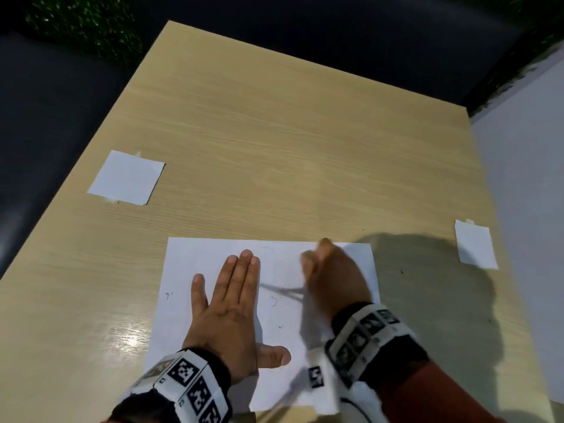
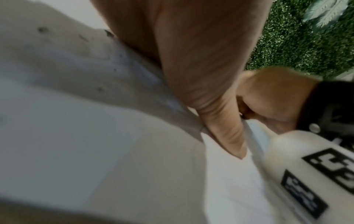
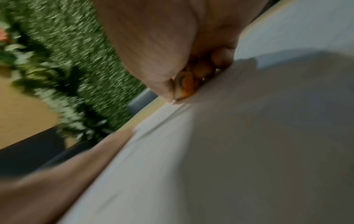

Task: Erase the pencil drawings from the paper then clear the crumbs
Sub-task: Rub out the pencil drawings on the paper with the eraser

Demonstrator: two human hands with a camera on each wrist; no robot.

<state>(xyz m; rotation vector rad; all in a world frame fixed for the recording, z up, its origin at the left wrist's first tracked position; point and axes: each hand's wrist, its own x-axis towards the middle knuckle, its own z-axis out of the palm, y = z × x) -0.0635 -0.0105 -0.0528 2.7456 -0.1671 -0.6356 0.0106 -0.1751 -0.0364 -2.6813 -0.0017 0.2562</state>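
A white sheet of paper (image 1: 283, 276) lies near the table's front edge, with faint pencil marks (image 1: 274, 300) and small dark crumbs (image 2: 43, 29) on it. My left hand (image 1: 232, 303) lies flat on the sheet, fingers straight, pressing it down. My right hand (image 1: 329, 270), blurred, is over the sheet's far right part. In the right wrist view its fingers (image 3: 166, 89) pinch a small orange and white eraser (image 3: 184, 86) against the paper (image 3: 229, 151).
The wooden table (image 1: 290, 132) stretches ahead. A small white paper square (image 1: 126, 178) is taped at the left, another (image 1: 474, 247) at the right edge. Dark seating and green foliage (image 2: 298, 39) lie beyond the table; a white wall (image 1: 528, 178) is at the right.
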